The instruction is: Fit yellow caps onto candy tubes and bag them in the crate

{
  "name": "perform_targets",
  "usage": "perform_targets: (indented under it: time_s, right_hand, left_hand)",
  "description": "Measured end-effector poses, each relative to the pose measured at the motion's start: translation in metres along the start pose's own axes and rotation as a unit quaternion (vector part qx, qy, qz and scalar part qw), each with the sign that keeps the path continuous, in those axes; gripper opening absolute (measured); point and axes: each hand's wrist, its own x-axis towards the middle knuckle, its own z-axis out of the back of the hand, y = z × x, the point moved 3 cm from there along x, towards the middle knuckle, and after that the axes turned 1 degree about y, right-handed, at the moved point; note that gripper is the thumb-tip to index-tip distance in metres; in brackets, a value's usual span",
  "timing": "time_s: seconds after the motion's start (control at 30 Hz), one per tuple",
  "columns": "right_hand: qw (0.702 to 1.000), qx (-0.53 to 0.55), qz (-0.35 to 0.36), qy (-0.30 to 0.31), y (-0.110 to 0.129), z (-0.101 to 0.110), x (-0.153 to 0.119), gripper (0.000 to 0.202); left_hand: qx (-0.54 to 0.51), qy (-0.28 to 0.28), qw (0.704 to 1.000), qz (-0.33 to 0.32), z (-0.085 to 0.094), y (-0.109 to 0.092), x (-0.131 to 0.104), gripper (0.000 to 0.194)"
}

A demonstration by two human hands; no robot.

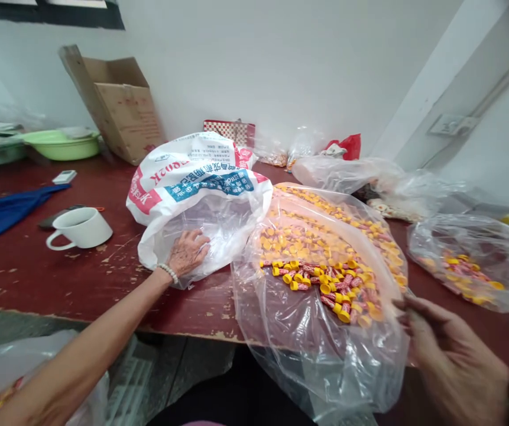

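My left hand [188, 253], with a beaded bracelet at the wrist, lies in the mouth of a white printed sack [201, 183]. Its fingers are spread on clear plastic inside the sack, and they grip nothing that I can see. On the right, my right hand [444, 349] pinches the edge of a large clear plastic bag [325, 355]. That bag lies open toward me and hangs over the table's front edge. Inside it are many small red-patterned tubes with yellow caps [338, 284]; some show at the opening, others through the plastic.
A white mug [81, 228], a blue cloth [12, 210] and a green basin [61, 145] stand left on the dark red table [116, 290]. Behind is an open cardboard box [125, 115]. Another clear bag [480, 260] of capped tubes lies right. One more bag [36, 346] sits below, left.
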Motion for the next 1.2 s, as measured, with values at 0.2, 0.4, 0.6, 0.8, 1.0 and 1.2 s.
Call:
perform_targets:
  time_s: [0.2, 0.4, 0.6, 0.8, 1.0, 1.2]
  right_hand:
    - [0.969, 0.038, 0.189, 0.155, 0.044, -0.083, -0.032, 0.024]
    - [0.939, -0.180, 0.189, 0.223, 0.045, -0.147, -0.022, 0.023]
    - [0.915, -0.279, 0.172, 0.233, 0.052, -0.172, -0.017, 0.023]
    - [0.905, -0.317, 0.156, 0.236, 0.051, -0.179, -0.015, 0.022]
    - [0.920, -0.289, 0.150, 0.218, 0.050, -0.167, -0.022, 0.024]
    - [0.961, -0.162, 0.128, 0.182, 0.045, -0.144, -0.037, 0.028]
  left_hand:
    - [0.025, -0.001, 0.999, 0.049, 0.008, -0.010, -0.046, 0.043]
    - [-0.171, -0.065, 0.979, 0.093, 0.015, -0.007, -0.065, 0.037]
    - [-0.448, -0.117, 0.858, 0.222, 0.028, 0.003, -0.078, 0.052]
    - [-0.772, -0.060, 0.584, 0.245, 0.049, -0.024, -0.094, 0.049]
    - [-0.778, -0.014, 0.570, 0.266, 0.054, -0.059, -0.118, 0.037]
    - [-0.713, 0.242, 0.624, 0.209, 0.022, -0.102, -0.198, 0.033]
